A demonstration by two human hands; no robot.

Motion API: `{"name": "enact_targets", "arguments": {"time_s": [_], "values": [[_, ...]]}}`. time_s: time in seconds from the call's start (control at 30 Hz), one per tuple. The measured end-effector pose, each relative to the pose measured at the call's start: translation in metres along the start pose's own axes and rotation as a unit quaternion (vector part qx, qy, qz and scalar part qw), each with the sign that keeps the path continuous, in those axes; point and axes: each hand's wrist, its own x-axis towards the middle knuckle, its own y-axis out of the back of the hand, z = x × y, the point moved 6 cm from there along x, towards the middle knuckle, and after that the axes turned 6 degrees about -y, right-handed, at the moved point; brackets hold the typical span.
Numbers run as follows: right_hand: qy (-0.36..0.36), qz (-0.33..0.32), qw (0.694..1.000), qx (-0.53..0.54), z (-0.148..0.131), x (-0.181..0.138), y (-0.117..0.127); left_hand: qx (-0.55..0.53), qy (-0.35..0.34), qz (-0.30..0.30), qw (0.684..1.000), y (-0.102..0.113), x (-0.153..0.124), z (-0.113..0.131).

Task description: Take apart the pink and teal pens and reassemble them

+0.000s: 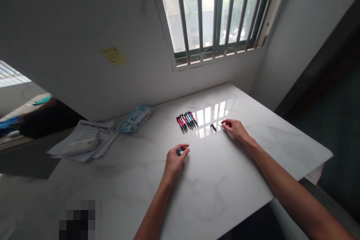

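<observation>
My left hand (174, 159) rests on the white marble table (225, 180), fingers pinched on a small teal pen part (179, 151). My right hand (234, 128) lies farther right, fingertips curled down on the tabletop beside a short dark pen piece (213, 127); whether it grips something thin there is unclear. A row of several red, teal and black pens (187, 120) lies side by side just beyond and between the two hands.
A blue-and-white tissue pack (135, 118) lies at the back left. Papers with a white object on top (84, 142) sit further left. A barred window (213, 15) is in the wall behind; a yellow note (114, 55) sticks to the wall.
</observation>
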Motion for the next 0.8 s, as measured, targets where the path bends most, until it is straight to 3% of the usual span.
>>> {"name": "enact_targets", "arguments": {"time_s": [0.17, 0.3, 0.5, 0.6, 0.8], "values": [[0.015, 0.014, 1.0, -0.019, 0.001, 0.004, -0.002, 0.057, -0.017, -0.03, 0.998, -0.021, 0.018, 0.018], [0.028, 0.017, 0.999, -0.041, -0.009, 0.003, -0.008, 0.1, -0.037, -0.066, 0.992, -0.054, 0.044, 0.041], [0.044, 0.012, 0.998, -0.036, -0.015, 0.002, -0.013, 0.145, -0.032, -0.066, 0.987, -0.104, 0.076, 0.058], [0.048, 0.01, 0.998, -0.031, -0.015, 0.003, -0.015, 0.162, -0.032, -0.036, 0.986, -0.112, 0.083, 0.057], [0.058, 0.009, 0.998, -0.032, -0.018, 0.002, -0.017, 0.169, -0.034, -0.015, 0.985, -0.108, 0.081, 0.051]]}}
